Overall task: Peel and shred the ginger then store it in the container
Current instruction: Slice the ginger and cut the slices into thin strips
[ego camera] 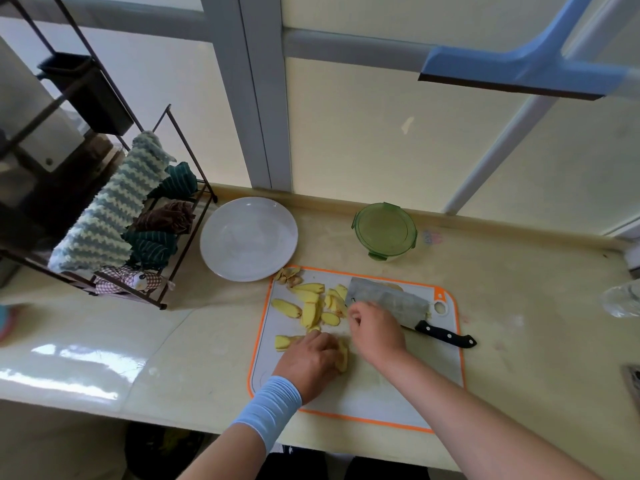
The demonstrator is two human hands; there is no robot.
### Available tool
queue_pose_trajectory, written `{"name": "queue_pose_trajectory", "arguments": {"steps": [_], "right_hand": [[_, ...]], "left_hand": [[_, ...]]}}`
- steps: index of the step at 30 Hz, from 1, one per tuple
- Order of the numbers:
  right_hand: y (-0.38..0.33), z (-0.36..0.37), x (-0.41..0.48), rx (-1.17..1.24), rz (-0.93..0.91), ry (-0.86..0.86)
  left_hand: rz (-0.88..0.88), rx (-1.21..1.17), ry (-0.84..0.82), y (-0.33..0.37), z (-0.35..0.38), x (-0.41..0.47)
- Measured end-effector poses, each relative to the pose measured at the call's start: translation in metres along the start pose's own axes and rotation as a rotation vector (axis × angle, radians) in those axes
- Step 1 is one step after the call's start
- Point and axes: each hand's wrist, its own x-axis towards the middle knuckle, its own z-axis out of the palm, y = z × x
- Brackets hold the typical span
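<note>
Peeled ginger slices (311, 306) lie on the cutting board (381, 393) at frame centre. The left hand (311, 358) grips 1 stack; the right hand (375, 332) is curled, grasp indeterminate. Align the stack flat before lifting the knife (388, 299).

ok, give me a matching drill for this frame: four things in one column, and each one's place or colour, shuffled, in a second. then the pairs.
1. cleaver
2. plate
3. container
4. ginger slices

A. green lid on, on the counter behind the cutting board
B. scattered on the board's left half
C. white, on the counter left of the board's far corner
D. flat on the board, black handle pointing right

Pairs: 1-D, 2-C, 3-A, 4-B
</note>
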Motion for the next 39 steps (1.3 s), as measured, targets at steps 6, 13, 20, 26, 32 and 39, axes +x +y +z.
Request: {"name": "queue_pose_trajectory", "arguments": {"steps": [6, 13, 20, 26, 32, 39], "right_hand": [[-0.015, 0.003, 0.034, -0.156, -0.220, -0.037], [-0.031, 0.018, 0.040, -0.222, -0.416, -0.165], [-0.042, 0.012, 0.055, -0.346, -0.567, -0.216], [-0.047, 0.009, 0.063, -0.095, -0.474, -0.233], [-0.060, -0.001, 0.048, 0.586, -0.041, -0.378], [-0.062, -0.013, 0.017, 0.920, 0.284, -0.295]], "left_hand": [[-0.259, -0.035, 0.256, -0.013, -0.022, 0.011], [-0.889, -0.123, -0.020, -0.022, -0.042, 0.034], [-0.802, -0.045, -0.057, -0.026, -0.046, 0.029], [-0.928, -0.591, 0.213, -0.038, -0.067, 0.022], [-0.971, -1.316, 0.209, -0.024, -0.090, 0.024], [-1.007, -1.470, 0.175, -0.006, -0.093, 0.026]]}}
